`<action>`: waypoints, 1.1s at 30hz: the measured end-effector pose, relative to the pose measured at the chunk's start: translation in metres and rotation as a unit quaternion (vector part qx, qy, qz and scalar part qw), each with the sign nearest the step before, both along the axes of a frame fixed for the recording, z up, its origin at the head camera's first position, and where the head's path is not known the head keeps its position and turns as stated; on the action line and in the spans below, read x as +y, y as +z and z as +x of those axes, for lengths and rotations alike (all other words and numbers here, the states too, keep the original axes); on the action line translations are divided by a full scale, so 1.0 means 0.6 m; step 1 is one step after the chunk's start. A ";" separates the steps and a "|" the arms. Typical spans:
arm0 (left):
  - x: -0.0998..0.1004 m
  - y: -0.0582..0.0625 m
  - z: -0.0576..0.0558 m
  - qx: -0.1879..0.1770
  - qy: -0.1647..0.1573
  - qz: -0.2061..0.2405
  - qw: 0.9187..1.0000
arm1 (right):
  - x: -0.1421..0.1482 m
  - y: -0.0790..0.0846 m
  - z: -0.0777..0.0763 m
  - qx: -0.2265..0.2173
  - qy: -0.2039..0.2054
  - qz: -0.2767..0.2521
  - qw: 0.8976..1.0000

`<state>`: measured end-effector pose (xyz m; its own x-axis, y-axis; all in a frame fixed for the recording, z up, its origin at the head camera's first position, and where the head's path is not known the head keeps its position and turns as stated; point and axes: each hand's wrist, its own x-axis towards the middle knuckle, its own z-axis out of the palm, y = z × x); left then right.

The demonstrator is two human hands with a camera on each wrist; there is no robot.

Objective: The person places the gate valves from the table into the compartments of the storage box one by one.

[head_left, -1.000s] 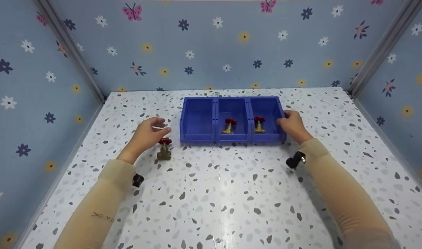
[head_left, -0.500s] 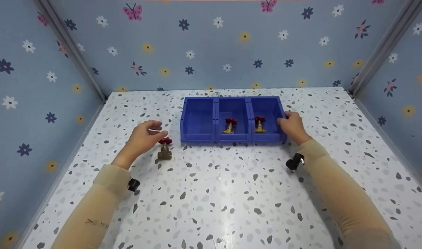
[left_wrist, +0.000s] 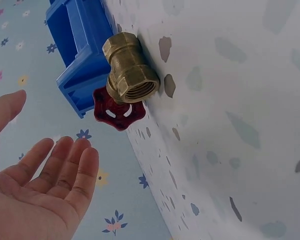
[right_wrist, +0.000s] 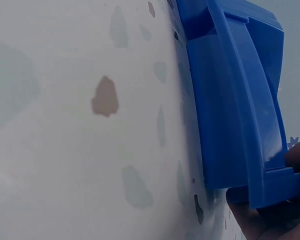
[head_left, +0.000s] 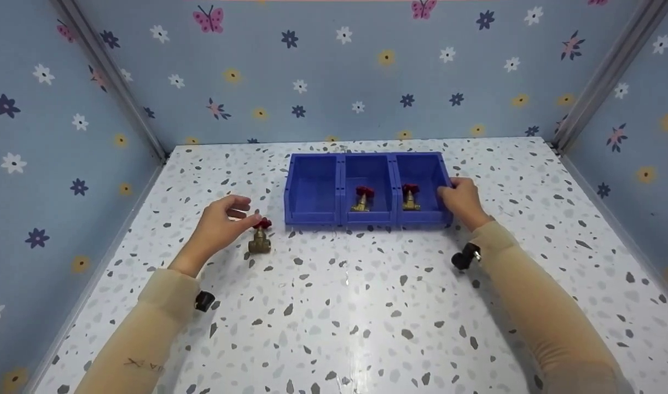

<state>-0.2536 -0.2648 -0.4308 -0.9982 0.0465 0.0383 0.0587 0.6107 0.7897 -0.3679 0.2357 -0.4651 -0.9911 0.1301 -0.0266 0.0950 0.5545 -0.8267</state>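
Observation:
A brass valve (left_wrist: pixel 130 70) with a red handwheel (left_wrist: pixel 117 111) stands on the table to the left of the blue bins. My left hand (head_left: pixel 220 227) is beside it, fingers relaxed and apart; in the left wrist view a gap shows between the fingers and the handwheel. At the far end, my right hand (head_left: pixel 465 201) grips the right side wall of the blue three-part bin (head_left: pixel 314 219), thumb inside and fingers outside. One red-handled valve (head_left: pixel 362 199) sits in the middle compartment and another valve (head_left: pixel 411 197) in the right one. Nothing shows in the left compartment.
The speckled white table (head_left: pixel 344 306) runs up to a flowered blue back wall (head_left: pixel 334 71), with side panels left and right. A small black camera mount (head_left: pixel 204 301) hangs at the left wrist, another black mount (head_left: pixel 465 257) at the right.
My left hand has drawn back a little, down and to the left, uncovering more of the valve's red handwheel. The right hand and the bins stay put.

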 end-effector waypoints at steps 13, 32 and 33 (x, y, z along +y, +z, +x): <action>-0.009 -0.019 0.017 -0.022 -0.004 -0.028 0.999 | 0.002 0.000 -0.007 -0.006 0.001 -0.002 1.000; -0.010 -0.054 0.028 -0.077 -0.014 -0.086 0.993 | 0.004 -0.005 -0.002 0.005 0.006 0.005 1.000; -0.009 -0.054 0.028 -0.080 -0.015 -0.087 0.993 | 0.003 -0.004 -0.001 0.007 0.008 0.005 1.000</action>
